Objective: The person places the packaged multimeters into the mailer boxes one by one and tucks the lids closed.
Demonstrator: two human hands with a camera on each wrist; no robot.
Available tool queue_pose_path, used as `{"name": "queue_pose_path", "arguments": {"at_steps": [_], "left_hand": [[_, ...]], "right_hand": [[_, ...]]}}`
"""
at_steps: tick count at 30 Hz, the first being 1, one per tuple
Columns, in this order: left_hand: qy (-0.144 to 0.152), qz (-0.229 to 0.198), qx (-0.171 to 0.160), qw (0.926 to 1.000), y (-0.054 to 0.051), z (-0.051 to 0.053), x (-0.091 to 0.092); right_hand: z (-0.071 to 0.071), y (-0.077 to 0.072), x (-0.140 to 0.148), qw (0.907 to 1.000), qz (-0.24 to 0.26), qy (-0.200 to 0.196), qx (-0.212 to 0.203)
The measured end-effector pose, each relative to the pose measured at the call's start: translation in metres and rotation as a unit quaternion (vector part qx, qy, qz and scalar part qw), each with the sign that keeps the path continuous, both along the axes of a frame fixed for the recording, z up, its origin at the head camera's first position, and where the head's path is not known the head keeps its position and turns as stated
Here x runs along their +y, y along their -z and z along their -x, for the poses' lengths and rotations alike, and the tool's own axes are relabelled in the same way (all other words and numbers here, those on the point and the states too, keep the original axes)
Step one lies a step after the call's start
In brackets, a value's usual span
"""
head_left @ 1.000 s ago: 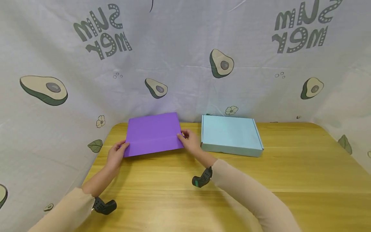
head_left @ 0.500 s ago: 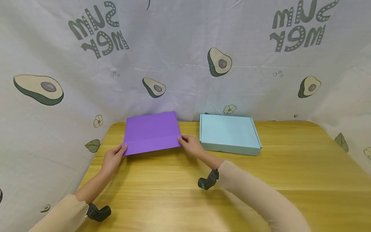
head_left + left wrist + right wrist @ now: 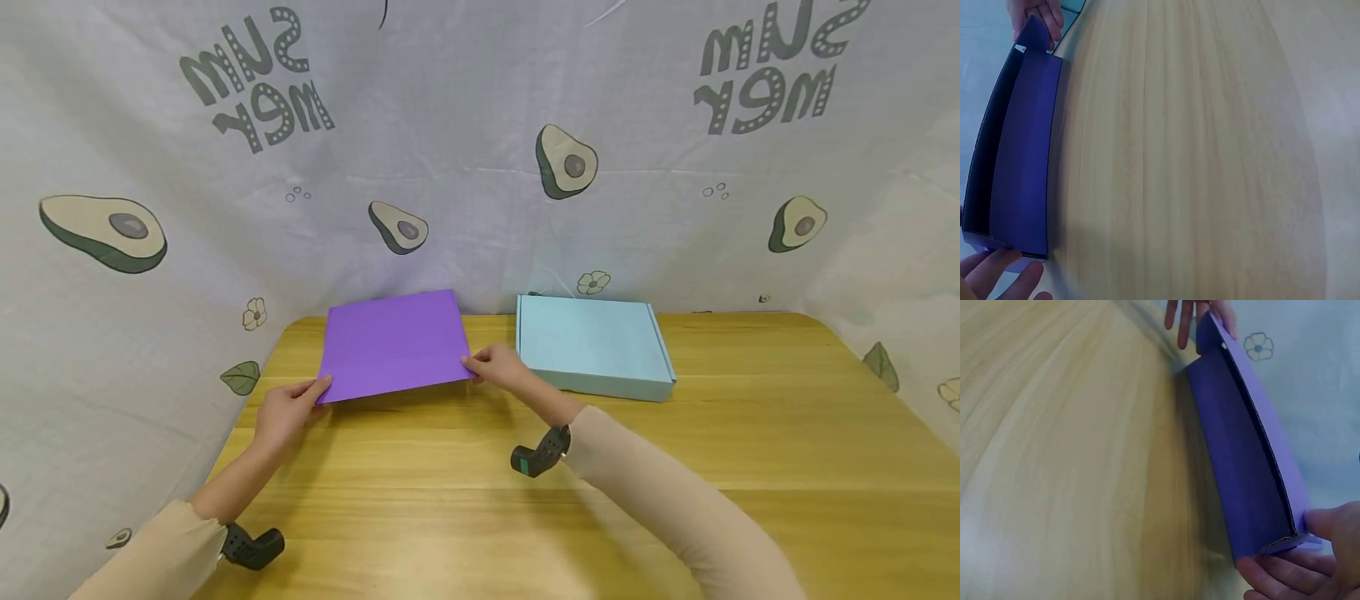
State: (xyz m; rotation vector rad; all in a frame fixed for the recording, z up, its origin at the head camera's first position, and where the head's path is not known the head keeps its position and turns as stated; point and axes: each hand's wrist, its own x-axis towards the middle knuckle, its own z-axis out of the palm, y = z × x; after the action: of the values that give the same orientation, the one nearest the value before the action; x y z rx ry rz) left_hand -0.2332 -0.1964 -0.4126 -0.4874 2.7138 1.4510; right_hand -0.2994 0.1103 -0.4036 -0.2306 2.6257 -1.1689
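Observation:
A purple cardboard box (image 3: 393, 343) lies at the back left of the table, its front side tilted toward me. My left hand (image 3: 288, 408) pinches its front left corner, thumb on top. At the front right corner, my right hand (image 3: 498, 367) grips it likewise. In the right wrist view the right thumb (image 3: 1329, 522) presses the lid while the fingers (image 3: 1285, 575) lie below. Both wrist views show a dark gap under the lid along the front, with the box's inner panel (image 3: 1022, 156) visible. A side flap (image 3: 1035, 34) stands at the far end there.
A closed light blue box (image 3: 596, 337) sits on the wooden table (image 3: 420, 500) to the right of the purple one. Behind both hangs a white cloth (image 3: 480, 192) printed with avocados and letters. Each wrist wears a black camera (image 3: 540, 452).
My right hand has shifted from the purple box's right side to its front right corner. The left hand stays at its corner. The crease near the lid's front edge no longer shows clearly.

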Motion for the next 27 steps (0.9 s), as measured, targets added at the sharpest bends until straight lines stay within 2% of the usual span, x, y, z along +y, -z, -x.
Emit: {"name": "queue_pose_path", "arguments": {"at_steps": [5,7,9,11,13,15,17,20,24,27], "left_hand": [[0.022,0.078,0.019,0.9965,0.004,0.002,-0.002],[0.03,0.088,0.024,0.9954,0.005,0.003,-0.003],[0.037,0.087,0.02,0.9953,0.005,0.006,-0.004],[0.043,0.064,0.008,0.997,0.003,0.013,-0.005],[0.051,0.031,0.001,0.9982,0.001,0.024,-0.005],[0.057,-0.01,0.0,0.9983,0.001,0.036,-0.003],[0.064,-0.06,0.0,0.9961,0.004,0.047,0.001],[0.073,-0.097,-0.009,0.9926,0.012,0.058,0.005],[0.073,-0.103,-0.009,0.9919,0.02,0.062,0.006],[0.072,-0.113,-0.001,0.9909,0.023,0.061,0.003]], "right_hand": [[-0.003,0.009,0.001,0.9991,0.019,0.032,0.023],[-0.005,0.012,0.001,0.9976,0.02,0.041,0.051],[-0.006,0.014,0.0,0.9939,0.009,0.043,0.101],[-0.006,0.014,-0.002,0.986,-0.021,0.025,0.164],[-0.003,0.014,-0.004,0.9714,-0.062,-0.011,0.229],[0.001,0.014,-0.006,0.9577,-0.093,-0.054,0.267],[0.007,0.015,-0.006,0.9514,-0.11,-0.096,0.271],[0.013,0.02,-0.005,0.9525,-0.12,-0.141,0.242],[0.018,0.024,-0.003,0.9543,-0.126,-0.172,0.21],[0.021,0.023,-0.002,0.9566,-0.121,-0.183,0.192]]}}
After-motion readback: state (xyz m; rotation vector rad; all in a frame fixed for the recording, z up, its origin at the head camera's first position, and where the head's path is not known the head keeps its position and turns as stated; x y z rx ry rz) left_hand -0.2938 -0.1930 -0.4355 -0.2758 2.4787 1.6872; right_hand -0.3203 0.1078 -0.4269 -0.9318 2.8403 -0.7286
